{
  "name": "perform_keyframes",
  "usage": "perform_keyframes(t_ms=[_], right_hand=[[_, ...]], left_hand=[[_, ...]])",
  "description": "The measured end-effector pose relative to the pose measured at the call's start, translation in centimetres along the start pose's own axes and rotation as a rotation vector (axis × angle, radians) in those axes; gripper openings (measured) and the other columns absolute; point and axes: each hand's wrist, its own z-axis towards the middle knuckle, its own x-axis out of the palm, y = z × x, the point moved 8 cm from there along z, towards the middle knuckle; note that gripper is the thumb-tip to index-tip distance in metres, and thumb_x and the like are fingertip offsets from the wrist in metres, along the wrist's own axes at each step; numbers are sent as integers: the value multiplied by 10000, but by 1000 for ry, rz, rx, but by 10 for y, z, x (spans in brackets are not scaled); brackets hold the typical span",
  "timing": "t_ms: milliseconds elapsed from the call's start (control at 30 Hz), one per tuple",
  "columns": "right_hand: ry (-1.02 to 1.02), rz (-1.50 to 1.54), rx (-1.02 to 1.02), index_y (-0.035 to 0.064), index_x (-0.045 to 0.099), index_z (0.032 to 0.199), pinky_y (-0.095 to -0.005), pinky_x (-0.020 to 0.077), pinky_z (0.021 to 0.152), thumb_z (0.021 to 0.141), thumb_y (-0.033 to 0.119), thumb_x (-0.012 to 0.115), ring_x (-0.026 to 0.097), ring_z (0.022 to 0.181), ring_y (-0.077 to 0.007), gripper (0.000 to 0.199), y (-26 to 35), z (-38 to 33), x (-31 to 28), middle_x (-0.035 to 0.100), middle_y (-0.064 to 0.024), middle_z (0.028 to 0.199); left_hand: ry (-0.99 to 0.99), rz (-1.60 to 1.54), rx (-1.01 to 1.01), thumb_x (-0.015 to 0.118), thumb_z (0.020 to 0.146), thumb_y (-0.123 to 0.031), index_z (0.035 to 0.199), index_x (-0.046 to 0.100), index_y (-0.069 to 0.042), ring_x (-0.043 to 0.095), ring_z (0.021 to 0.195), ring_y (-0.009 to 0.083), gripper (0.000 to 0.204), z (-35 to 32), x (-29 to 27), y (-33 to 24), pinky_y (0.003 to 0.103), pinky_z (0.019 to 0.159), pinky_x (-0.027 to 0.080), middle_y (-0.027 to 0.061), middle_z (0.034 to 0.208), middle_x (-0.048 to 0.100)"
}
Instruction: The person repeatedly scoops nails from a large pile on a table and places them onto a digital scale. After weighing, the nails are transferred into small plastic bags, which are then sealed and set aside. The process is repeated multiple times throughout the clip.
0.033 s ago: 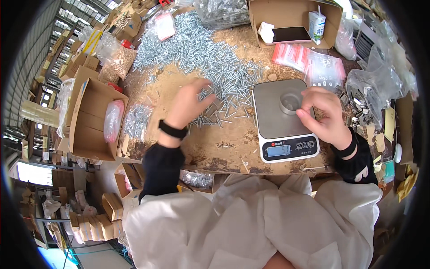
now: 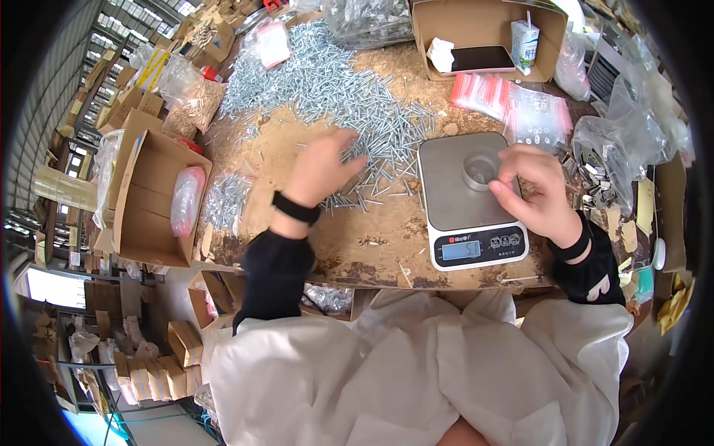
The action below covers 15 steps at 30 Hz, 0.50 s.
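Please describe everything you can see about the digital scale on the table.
The flat grey digital scale has a square metal-looking platform and a dark front strip with a lit display and buttons. It sits level on the worn wooden table, near its front edge. A small round grey cup stands on the platform. The right hand hovers over its right side, beside the cup.

A worn wooden desk (image 2: 372, 245) with a rough, stained top fills the middle of the view. Left of the desk, an open cardboard box (image 2: 152, 197) stands on its side, with more cartons (image 2: 111, 74) stacked behind it. Below the desk's left corner, small boxes (image 2: 160, 364) crowd the floor. Daylight falls from the upper left of the desk, where roof beams (image 2: 111, 30) show.
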Motion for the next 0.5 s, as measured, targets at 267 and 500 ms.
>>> perform_keyframes(t_ms=[267,500], right_hand=[[2,-68,-20,57,547,698,-344,409,535,785,44,747,544,578,-233,218,-8,-2,-3,541,-48,631],[9,-96,-39,70,559,701,-337,399,506,793,59,750,535,552,-208,212,-7,-2,-4,522,-33,616]], left_hand=[[104,320,-125,750,771,-283,927,615,-5,650,896,363,346,31,44,-16,453,820,510,171,942,656],[4,462,62,686,859,-242,905,604,-59,648,777,310,205,26,52,-25,440,825,405,117,721,646]])
